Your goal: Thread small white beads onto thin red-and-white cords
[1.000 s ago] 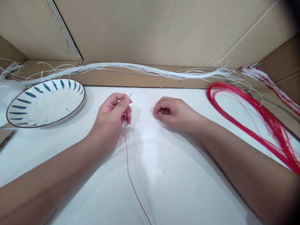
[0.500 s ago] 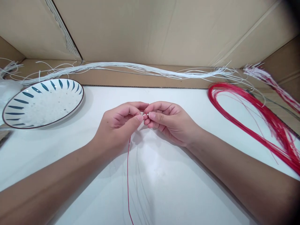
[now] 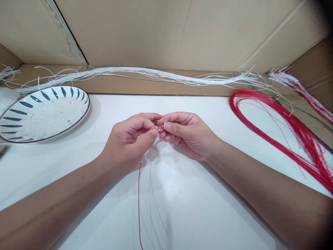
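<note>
My left hand (image 3: 135, 137) pinches a thin red cord (image 3: 139, 205) between thumb and forefinger. The cord hangs from beneath that hand down toward the front of the table, and its pale tip pokes out past the thumb. Right against it, fingertips nearly meeting, my right hand (image 3: 186, 133) is closed in a pinch on a tiny pale piece (image 3: 162, 126). Its kind is too small to make out. The cord tip lies beside this piece; whether it passes into it I cannot tell.
An oval plate (image 3: 49, 114) with dark leaf marks stands at left. Along the back, a bundle of white cords (image 3: 140, 72) lies on a cardboard ledge (image 3: 156, 88). A looped bundle of red cords (image 3: 260, 133) lies at right, near a red-and-white bundle (image 3: 301, 88).
Both hands stay together with only slight finger movement, and the fingertips are a little closer. The view has shifted slightly, so the plate and cords appear a bit further left.
</note>
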`<state>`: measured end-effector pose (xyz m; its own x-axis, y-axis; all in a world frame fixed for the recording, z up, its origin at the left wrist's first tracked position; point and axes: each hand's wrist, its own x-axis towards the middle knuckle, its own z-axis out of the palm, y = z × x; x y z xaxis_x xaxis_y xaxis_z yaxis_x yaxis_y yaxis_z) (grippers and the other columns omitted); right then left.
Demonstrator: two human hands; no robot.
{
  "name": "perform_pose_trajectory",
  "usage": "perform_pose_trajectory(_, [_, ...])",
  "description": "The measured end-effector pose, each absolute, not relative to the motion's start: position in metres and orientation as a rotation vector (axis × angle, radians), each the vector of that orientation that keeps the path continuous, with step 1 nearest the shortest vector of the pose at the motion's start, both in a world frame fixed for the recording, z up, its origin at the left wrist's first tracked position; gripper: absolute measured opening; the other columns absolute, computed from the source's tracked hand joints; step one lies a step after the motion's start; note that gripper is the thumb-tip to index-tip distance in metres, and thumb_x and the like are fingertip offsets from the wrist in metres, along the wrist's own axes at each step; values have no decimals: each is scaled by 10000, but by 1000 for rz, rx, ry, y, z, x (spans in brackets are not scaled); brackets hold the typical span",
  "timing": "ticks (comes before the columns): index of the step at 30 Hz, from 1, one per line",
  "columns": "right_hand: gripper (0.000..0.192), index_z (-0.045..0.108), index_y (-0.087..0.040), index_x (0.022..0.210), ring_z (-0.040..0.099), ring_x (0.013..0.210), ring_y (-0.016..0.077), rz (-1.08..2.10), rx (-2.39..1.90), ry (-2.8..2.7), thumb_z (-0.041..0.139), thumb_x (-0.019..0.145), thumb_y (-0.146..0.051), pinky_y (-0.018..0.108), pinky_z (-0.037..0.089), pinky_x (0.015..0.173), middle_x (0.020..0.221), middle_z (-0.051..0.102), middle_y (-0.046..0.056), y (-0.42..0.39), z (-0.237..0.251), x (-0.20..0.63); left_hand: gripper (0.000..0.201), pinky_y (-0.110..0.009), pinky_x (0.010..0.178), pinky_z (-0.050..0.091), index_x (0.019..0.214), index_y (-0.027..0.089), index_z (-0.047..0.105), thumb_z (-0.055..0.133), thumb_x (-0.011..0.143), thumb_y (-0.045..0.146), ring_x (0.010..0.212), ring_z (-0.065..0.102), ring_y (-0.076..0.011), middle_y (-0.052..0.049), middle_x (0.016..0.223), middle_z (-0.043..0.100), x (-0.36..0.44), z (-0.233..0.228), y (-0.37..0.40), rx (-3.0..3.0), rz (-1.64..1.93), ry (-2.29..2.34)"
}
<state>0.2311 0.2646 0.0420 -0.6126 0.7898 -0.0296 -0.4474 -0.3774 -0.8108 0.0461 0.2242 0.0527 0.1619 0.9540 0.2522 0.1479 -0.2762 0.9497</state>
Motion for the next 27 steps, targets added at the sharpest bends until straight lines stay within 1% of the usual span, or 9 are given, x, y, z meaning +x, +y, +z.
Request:
perform_pose_trajectory(8, [94, 815, -139, 875, 724, 674, 57, 2031, -546, -1052, 867, 820, -196, 123, 613, 680, 776, 787, 20, 265, 41, 231, 174, -227, 890, 578, 728, 200, 700, 662, 885, 136, 998, 720, -127, -17, 1112, 786, 47, 54, 224, 1572, 1210, 1090])
perform_pose_trajectory(20, [85, 811, -134, 886, 727, 686, 58, 2035, -534, -1051, 855, 832, -184, 122, 614, 690, 793, 789, 22, 265, 40, 232, 171, -190, 862, 578, 720, 183, 696, 665, 885, 150, 961, 735, -110, -38, 1104, 801, 48, 53, 226, 1534, 1227, 1066])
perform_pose_trajectory(27, [91, 807, -134, 892, 718, 689, 57, 2030, -544, -1053, 852, 836, -189, 126, 607, 690, 796, 785, 23, 265, 39, 232, 192, -226, 853, 587, 701, 183, 688, 656, 884, 137, 940, 735, -130, -34, 1087, 808, 49, 56, 225, 1517, 1211, 1106])
